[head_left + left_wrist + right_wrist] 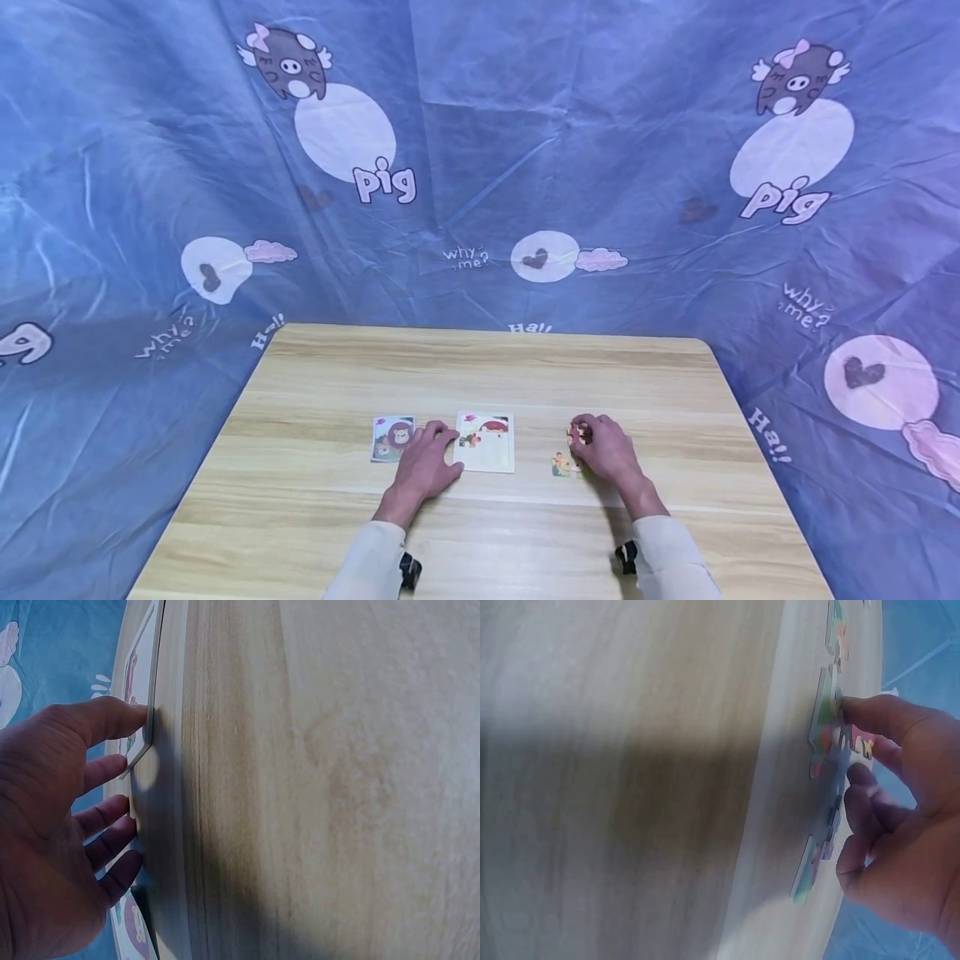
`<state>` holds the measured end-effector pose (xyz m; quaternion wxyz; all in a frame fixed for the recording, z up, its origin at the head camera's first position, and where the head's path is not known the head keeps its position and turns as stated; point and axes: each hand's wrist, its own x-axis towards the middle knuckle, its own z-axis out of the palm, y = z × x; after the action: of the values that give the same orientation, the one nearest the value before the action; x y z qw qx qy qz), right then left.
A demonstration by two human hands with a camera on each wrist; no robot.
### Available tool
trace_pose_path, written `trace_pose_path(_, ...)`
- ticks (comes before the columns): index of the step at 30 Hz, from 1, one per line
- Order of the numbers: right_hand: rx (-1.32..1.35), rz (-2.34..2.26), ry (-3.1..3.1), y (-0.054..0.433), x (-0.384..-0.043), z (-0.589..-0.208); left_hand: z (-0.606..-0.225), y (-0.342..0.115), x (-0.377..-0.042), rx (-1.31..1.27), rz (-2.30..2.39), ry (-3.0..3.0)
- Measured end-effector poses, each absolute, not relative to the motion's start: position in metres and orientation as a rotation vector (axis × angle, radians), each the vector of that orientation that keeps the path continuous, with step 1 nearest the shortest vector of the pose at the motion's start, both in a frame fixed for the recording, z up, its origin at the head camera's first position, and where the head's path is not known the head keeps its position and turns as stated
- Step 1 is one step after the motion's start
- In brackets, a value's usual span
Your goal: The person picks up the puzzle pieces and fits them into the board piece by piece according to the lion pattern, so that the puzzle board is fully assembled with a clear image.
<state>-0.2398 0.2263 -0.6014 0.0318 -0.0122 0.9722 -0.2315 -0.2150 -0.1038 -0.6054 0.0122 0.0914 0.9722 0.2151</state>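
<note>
My left hand rests at the left side of a white puzzle tray, its thumb touching the rim in the left wrist view. The tray has a red-brown piece near its top and small coloured pieces at its left. My right hand pinches a dark red puzzle piece between thumb and index finger, just above the table. Beside and under that hand lie loose puzzle pieces, some partly hidden by it. A green-edged piece lies flat in the right wrist view.
A picture card with a lion lies left of the tray, partly behind my left hand. The wooden table ends at a blue patterned cloth hanging at the back and sides.
</note>
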Motion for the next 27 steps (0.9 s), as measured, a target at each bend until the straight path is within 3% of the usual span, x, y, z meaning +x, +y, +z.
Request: trace_pose_path(27, 0.038, -1.254, 2.853, 0.184, -0.237, -0.594, -0.600, -0.103, -0.212, 0.279, 0.704, 3.026)
